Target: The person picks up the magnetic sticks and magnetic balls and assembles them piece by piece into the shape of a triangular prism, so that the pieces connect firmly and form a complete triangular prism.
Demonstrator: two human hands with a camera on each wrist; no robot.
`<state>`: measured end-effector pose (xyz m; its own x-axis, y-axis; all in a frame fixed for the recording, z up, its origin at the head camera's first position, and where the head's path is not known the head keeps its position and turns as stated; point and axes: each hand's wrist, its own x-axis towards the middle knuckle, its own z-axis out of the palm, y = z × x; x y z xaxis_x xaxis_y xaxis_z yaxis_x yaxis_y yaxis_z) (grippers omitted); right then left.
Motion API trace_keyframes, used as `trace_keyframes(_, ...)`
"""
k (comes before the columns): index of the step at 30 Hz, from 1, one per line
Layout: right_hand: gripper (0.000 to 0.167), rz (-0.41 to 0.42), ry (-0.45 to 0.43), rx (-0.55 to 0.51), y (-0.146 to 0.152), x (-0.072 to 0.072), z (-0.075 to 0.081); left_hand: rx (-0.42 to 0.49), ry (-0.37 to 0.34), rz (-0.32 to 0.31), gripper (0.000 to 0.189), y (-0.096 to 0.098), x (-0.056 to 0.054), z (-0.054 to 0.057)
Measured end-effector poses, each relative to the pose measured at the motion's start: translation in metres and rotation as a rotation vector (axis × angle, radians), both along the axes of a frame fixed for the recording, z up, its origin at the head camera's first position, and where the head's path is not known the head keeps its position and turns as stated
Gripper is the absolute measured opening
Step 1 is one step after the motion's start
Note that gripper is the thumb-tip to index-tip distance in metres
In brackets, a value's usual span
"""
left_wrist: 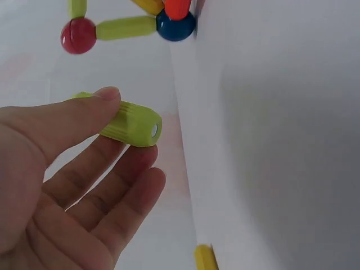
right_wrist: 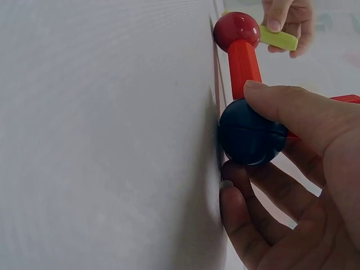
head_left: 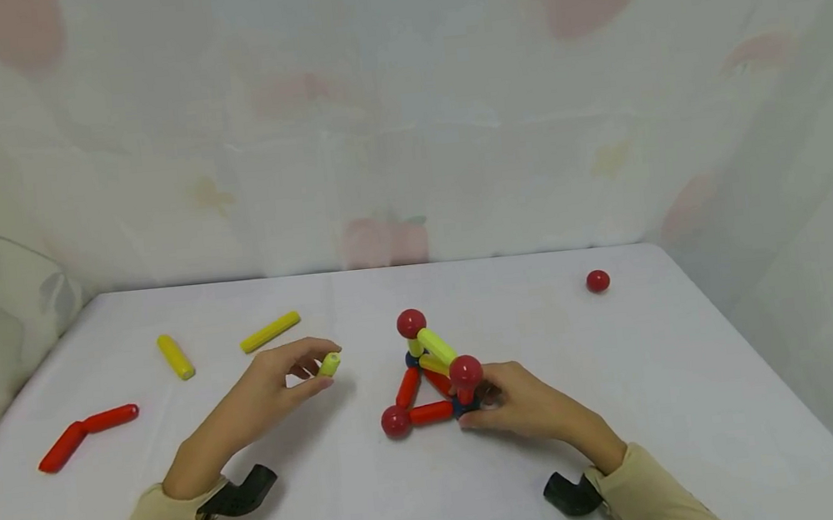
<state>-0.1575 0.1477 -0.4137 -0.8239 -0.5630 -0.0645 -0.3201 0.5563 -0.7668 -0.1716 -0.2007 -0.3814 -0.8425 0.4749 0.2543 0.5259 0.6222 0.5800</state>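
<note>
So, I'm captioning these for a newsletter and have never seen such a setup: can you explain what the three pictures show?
There is no machine at work here, just a person's two bare hands. The wide picture comes from a camera worn on the head, looking forward and down. The two closer ones come from cameras on the wrists, each watching its own hand.

The left hand pinches a yellow-green stick. The right hand grips a dark blue ball, one corner of a frame made of sticks and balls.

Apart from that, on the white surface lie two yellow sticks, two red sticks meeting at an angle, and a lone red ball.
</note>
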Motion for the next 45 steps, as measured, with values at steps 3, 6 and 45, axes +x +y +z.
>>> trace_keyframes(3, 0.03, -0.001, 0.0, -0.002, 0.0, 0.0, -0.001, 0.026, -0.026, -0.025, 0.037, 0.007, 0.002, -0.002)
trace_keyframes(6, 0.03, 0.001, 0.005, -0.003, 0.0, 0.0, -0.001, 0.048, -0.039, -0.044, 0.036, 0.012, 0.003, -0.004)
trace_keyframes(45, 0.031, -0.001, 0.015, -0.002, 0.001, 0.001, -0.001, 0.173, -0.292, -0.206, 0.03, 0.055, 0.025, -0.009)
